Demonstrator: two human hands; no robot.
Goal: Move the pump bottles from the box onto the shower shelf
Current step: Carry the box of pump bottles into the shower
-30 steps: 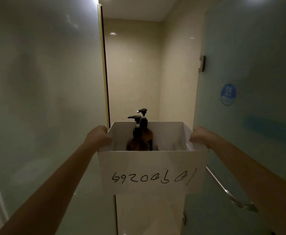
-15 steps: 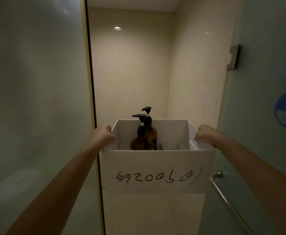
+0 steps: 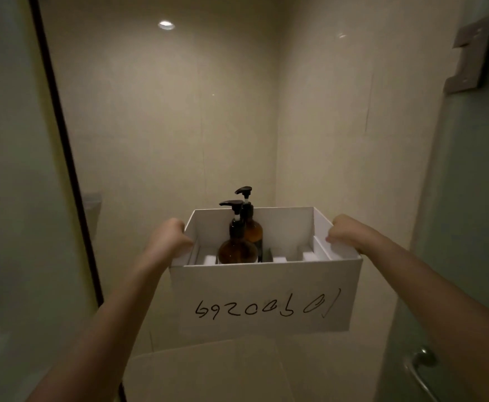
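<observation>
I hold a white open-top box [image 3: 266, 297] out in front of me, handwritten digits on its near wall. My left hand [image 3: 168, 239] grips its left rim and my right hand [image 3: 346, 232] grips its right rim. Two amber pump bottles with black pumps stand upright inside, left of centre: the nearer bottle [image 3: 237, 248] and, right behind it, the farther bottle [image 3: 252, 227]. White foam dividers line the box floor. No shower shelf can be made out.
A frosted glass panel with a dark frame edge [image 3: 60, 146] stands to the left. On the right is a glass door with a metal hinge [image 3: 469, 53] and a chrome handle [image 3: 420, 369]. Beige tiled walls enclose the stall ahead.
I have moved forward through the doorway into the shower stall. The glass panel and door have slid outward to the edges of view. The box stays held level in both hands.
</observation>
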